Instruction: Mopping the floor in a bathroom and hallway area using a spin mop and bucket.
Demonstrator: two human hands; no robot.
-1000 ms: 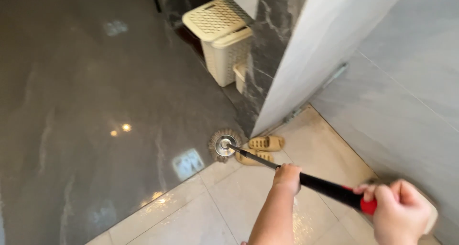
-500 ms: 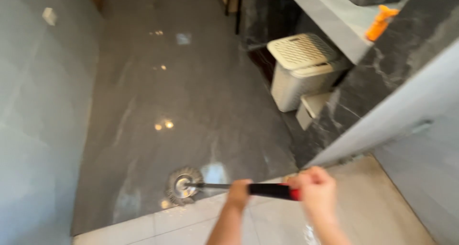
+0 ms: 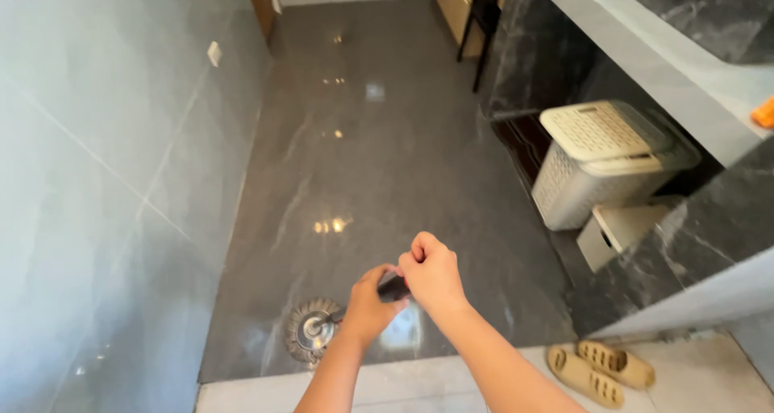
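Dark-handled spin mop with a round grey stringy head and silver hub [image 3: 310,330] rests on the glossy dark grey marble floor [image 3: 363,147], just short of the pale tile strip [image 3: 419,381] at the near edge. Its black handle [image 3: 393,287] runs up into both hands: the left hand [image 3: 368,304] lower, the right hand [image 3: 431,272] above, fingers of each closed tight around it. This looks like mid-mopping; pushing the head onward would call for a steady two-handed grip. Further right stand a cream lidded woven laundry basket [image 3: 601,159] and beige slippers [image 3: 601,369].
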